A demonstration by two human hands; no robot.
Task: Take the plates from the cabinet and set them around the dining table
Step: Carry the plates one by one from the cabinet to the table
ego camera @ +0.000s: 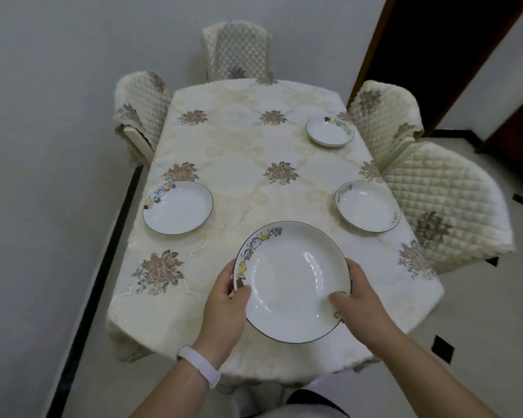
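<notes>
I hold a white plate (290, 282) with a dark rim and cartoon figures along its left edge, over the near end of the dining table (239, 152). My left hand (224, 306) grips its left rim, thumb on top. My right hand (357, 300) grips its right rim the same way. Three matching plates lie on the floral cream tablecloth: one at the left side (178, 207), one at the right side (367, 206), and one at the far right (329, 131).
Quilted cream chairs stand around the table: far left (142, 107), far end (237, 52), far right (387, 116) and near right (444, 203). A grey wall runs close along the left. A dark doorway (429, 55) opens at the upper right.
</notes>
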